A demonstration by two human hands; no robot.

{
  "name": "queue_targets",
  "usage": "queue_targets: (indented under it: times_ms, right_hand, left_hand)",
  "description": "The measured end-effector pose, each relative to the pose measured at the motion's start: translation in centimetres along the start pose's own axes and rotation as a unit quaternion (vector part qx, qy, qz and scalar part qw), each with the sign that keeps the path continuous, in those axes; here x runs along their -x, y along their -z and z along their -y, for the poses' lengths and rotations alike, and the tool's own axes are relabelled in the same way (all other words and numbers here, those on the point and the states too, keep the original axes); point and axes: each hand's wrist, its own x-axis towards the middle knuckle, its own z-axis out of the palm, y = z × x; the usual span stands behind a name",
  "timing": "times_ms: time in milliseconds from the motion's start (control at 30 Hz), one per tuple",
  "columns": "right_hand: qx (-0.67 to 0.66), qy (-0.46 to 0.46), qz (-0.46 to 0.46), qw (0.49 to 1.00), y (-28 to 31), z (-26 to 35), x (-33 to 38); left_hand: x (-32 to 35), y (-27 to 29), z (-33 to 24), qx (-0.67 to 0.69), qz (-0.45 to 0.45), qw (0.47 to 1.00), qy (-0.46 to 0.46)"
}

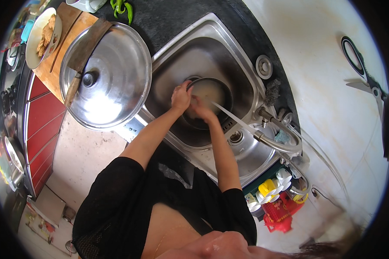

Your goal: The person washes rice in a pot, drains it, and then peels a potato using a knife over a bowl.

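A dark round pot (pixel 232 100) stands in the large basin of the steel sink (pixel 160 82), with cloudy, whitish water inside. My left hand (pixel 181 97) grips its left rim, fingers curled over the edge. Inside the pot, close beside the left hand, is my right hand (pixel 203 110); its fingers are smeared by motion and partly in the cloudy water. From the curved faucet (pixel 268 141) at the right, a stream of water (pixel 231 115) runs into the pot. What lies at the pot's bottom is hidden.
Left of the sink, a large metal lid (pixel 116 64) carries a cleaver (pixel 90 45). Beyond it are a wooden board (pixel 67 41) and a bowl with yellowish food (pixel 33 60). Green peppers (pixel 129 12) lie behind. A drain strainer (pixel 264 67) sits right; scissors (pixel 367 80) hang on the wall.
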Motion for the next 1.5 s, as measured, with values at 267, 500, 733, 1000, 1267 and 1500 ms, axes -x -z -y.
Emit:
queue_targets:
  times_ms: [267,500,733,1000,1267,1500]
  right_hand:
    - [0.26,0.016,-0.282,0.923,1.1,1.5,-3.9]
    - [0.271,0.159,-0.185,0.931,-4.7,-0.3,-0.7]
    - [0.422,0.191,-0.024,0.886,3.7,0.3,6.1]
    - [0.187,0.055,-0.221,0.956,8.7,3.6,11.6]
    - [0.338,0.086,-0.462,0.815,15.6,-0.7,16.0]
    - [0.046,0.023,-0.489,0.871,17.7,-2.7,15.4]
  left_hand:
    - [-0.1,-0.2,0.2,0.007,-0.006,1.0,-0.008]
    - [0.1,0.3,-0.3,0.002,0.012,1.0,0.001]
    - [-0.1,0.3,-0.3,-0.009,0.033,0.999,0.019]
    - [-0.3,0.6,0.6,0.027,0.112,0.986,0.12]
    - [1.3,1.4,3.0,0.241,0.386,0.822,0.343]
    - [1.2,1.6,0.4,0.255,0.403,0.826,0.302]
